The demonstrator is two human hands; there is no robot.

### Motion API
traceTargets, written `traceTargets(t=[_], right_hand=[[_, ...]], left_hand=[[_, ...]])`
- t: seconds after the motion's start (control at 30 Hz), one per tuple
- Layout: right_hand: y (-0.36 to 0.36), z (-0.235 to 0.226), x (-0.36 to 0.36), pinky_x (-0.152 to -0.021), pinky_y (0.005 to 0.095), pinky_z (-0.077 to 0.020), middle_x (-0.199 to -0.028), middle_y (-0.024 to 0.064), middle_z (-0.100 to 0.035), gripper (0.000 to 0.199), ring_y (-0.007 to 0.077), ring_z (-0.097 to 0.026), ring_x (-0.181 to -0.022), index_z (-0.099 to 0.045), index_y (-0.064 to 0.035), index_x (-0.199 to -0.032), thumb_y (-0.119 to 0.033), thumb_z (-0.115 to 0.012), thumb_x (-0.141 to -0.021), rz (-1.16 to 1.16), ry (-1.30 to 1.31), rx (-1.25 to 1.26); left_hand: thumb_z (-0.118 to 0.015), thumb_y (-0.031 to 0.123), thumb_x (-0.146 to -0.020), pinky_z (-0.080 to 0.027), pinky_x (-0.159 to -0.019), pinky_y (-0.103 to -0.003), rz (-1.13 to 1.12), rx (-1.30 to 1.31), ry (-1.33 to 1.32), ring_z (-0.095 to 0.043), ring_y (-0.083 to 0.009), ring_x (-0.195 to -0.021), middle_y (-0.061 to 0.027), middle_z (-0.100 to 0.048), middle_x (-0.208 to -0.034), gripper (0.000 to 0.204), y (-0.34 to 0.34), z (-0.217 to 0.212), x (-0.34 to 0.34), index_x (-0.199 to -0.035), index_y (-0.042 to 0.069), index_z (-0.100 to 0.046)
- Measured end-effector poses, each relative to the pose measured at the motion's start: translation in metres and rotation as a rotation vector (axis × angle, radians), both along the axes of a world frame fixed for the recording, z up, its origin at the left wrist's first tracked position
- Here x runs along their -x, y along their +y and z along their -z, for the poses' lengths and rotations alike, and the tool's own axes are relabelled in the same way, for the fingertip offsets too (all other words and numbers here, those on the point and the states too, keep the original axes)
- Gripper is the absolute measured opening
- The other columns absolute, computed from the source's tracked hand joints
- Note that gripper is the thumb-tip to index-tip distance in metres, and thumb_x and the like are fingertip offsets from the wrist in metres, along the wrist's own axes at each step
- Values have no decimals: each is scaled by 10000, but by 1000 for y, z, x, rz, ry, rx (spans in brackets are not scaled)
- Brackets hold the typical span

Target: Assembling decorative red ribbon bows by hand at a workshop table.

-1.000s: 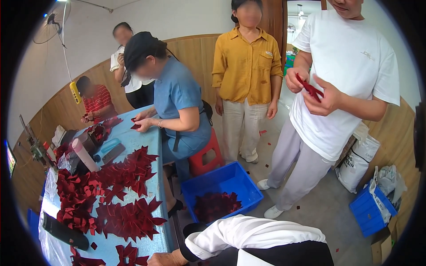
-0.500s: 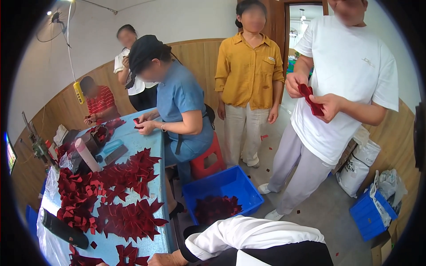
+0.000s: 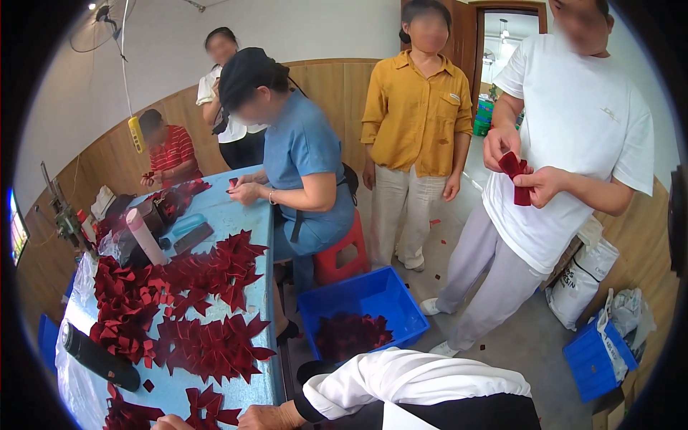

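At the lower edge, my right hand rests by the near end of the table, beside a dark red velvet bow. Its fingers run out of the picture, so I cannot see whether they hold anything. Only a small part of my left hand shows at the bottom, between that bow and more red velvet pieces; its grip is hidden. Farther up the table lie a row of red bows, another spread of bows and a heap of folded red pieces.
A black bottle lies on the blue table, with a pink bottle farther off. A blue bin of red pieces stands right of the table. Co-workers sit and stand around; one in white holds a red bow.
The view has shifted slightly. More of my left hand shows at the lower edge. The person in white has turned the red bow, and the seated person in blue has lowered their hands a little.
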State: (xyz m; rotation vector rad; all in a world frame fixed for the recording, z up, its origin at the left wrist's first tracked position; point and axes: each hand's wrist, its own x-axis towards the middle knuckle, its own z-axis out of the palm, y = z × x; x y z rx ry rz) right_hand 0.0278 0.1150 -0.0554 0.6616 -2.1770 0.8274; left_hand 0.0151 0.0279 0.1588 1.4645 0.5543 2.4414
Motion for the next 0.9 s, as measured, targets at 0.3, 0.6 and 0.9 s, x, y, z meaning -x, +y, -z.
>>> traceTargets(t=[0.3,0.6,0.9], right_hand=[[-1,3,5,-496,385,-415,-585,94,-472,248,279,-517,-559,-439,-55,-616,-175,-539,-808,-6,48,70],[7,5,-2,-490,382,-417,-581,93,-472,248,274,-514,-549,-443,-58,-614,-181,-547,-803,18,86,66],[9,10,5,-483,366,-417,-587,123,-468,122,279,-517,-536,-465,-30,-680,-79,-553,-747,-42,-14,63]], left_hand=[[-443,201,-872,-369,-677,-429,-1266,988,498,-431,-241,-673,-82,-365,-642,234,-23,17,11,-666,94,-414],[-432,202,-877,-370,-661,-428,-1189,936,389,-433,-255,-694,-85,-368,-647,226,-11,22,6,-681,91,-425],[-358,293,-970,-348,-589,-294,-129,29,-77,-391,-141,-520,-41,-474,-586,338,19,1,5,-731,85,-474]])
